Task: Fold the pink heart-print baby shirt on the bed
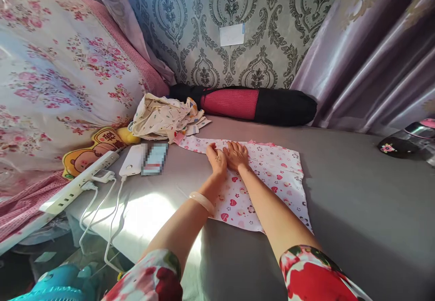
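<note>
A white garment with pink hearts and small flowers lies spread on the grey bed sheet. A narrow part of it reaches left, and pink ruffled trim runs along its far edge. On its upper left area, my left hand has its fingers curled in against the cloth; the fingertips are partly hidden. Right beside it, my right hand rests palm down, flat on the garment with fingers stretched out. A pale bangle circles my left wrist.
Beyond the garment are a crumpled cream printed cloth and a black and red rolled bag. Leftward lie a phone, a white power bank, a power strip with cables and a plush pillow. A dark jug stands right.
</note>
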The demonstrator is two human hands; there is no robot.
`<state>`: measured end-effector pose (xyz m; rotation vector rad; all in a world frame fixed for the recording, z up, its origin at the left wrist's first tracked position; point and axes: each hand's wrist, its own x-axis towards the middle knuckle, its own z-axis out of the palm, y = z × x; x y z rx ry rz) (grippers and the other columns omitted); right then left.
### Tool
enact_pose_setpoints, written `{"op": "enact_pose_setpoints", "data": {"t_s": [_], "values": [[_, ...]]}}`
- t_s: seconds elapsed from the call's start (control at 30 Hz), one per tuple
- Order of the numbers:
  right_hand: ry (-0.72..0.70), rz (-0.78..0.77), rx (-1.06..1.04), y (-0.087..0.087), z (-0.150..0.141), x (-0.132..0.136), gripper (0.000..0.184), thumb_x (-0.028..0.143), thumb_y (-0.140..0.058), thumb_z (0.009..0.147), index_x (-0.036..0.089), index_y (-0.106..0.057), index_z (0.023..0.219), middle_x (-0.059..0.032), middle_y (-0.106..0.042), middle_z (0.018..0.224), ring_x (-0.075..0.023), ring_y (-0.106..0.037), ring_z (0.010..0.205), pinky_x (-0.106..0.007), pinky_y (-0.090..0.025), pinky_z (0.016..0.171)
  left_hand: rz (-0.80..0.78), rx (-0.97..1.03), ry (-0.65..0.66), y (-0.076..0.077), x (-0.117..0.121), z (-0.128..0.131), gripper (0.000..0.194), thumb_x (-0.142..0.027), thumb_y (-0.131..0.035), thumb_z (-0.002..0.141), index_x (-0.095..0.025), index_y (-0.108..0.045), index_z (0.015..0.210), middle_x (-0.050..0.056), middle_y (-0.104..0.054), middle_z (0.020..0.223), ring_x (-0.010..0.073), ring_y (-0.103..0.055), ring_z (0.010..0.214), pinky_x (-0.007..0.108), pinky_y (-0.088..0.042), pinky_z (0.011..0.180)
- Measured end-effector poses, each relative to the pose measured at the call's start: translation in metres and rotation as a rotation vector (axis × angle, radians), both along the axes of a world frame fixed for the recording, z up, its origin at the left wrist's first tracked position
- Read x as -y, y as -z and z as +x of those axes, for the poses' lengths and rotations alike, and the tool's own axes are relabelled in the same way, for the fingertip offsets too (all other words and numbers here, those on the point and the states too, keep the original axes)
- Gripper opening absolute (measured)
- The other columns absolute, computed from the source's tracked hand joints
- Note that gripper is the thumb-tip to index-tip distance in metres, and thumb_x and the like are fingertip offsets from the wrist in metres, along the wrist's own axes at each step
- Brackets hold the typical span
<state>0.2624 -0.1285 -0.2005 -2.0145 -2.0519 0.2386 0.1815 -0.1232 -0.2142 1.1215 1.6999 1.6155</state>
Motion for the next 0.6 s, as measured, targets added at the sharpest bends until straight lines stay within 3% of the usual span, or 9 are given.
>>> {"op": "enact_pose_setpoints", "data": {"t_s": [0.17,0.27,0.37,0.6], "values": [[0.008,0.073,0.000,0.005,-0.002,0.000,0.055,0.044,-0.022,0.103,0.020,-0.039,0.150,-0.0070,-0.039,0.157,-0.0238,-0.027,0.145,-0.047,-0.011,0.119,-0.126,-0.179,-0.189,-0.017,-0.023,-0.045,0.030,-0.005,-0.047,0.075,-0.019,-0.050,0.101,0.013,-0.055,0.114,0.0279,-0.051,0.119,0.046,-0.037,0.107],[-0.007,0.103,0.004,0.006,-0.002,0.000,0.055,0.043,-0.025,0.102,0.019,-0.040,0.149,-0.0086,-0.041,0.155,-0.0245,-0.028,0.144,-0.047,-0.012,0.118,-0.188,-0.193,-0.294,-0.025,-0.033,-0.082,0.031,-0.008,-0.052,0.073,-0.018,-0.050,0.102,0.019,-0.053,0.120,0.0375,-0.044,0.128,0.057,-0.031,0.108],[-0.019,0.093,0.002,0.006,-0.001,0.000,0.055,0.043,-0.026,0.102,0.019,-0.041,0.149,-0.0088,-0.041,0.155,-0.0259,-0.028,0.144,-0.048,-0.013,0.117,-0.241,-0.196,-0.375,-0.030,-0.037,-0.111,0.035,-0.010,-0.060,0.069,-0.017,-0.049,0.102,0.023,-0.051,0.124,0.0440,-0.040,0.131,0.061,-0.032,0.107],[-0.017,0.108,0.004,0.007,-0.002,0.000,0.055,0.044,-0.028,0.101,0.020,-0.042,0.149,-0.0087,-0.041,0.155,-0.0264,-0.028,0.143,-0.049,-0.012,0.117,-0.348,-0.200,-0.423,-0.035,-0.053,-0.123,0.043,-0.008,-0.065,0.066,-0.014,-0.047,0.104,0.031,-0.049,0.129,0.0461,-0.043,0.131,0.059,-0.036,0.105]]}}
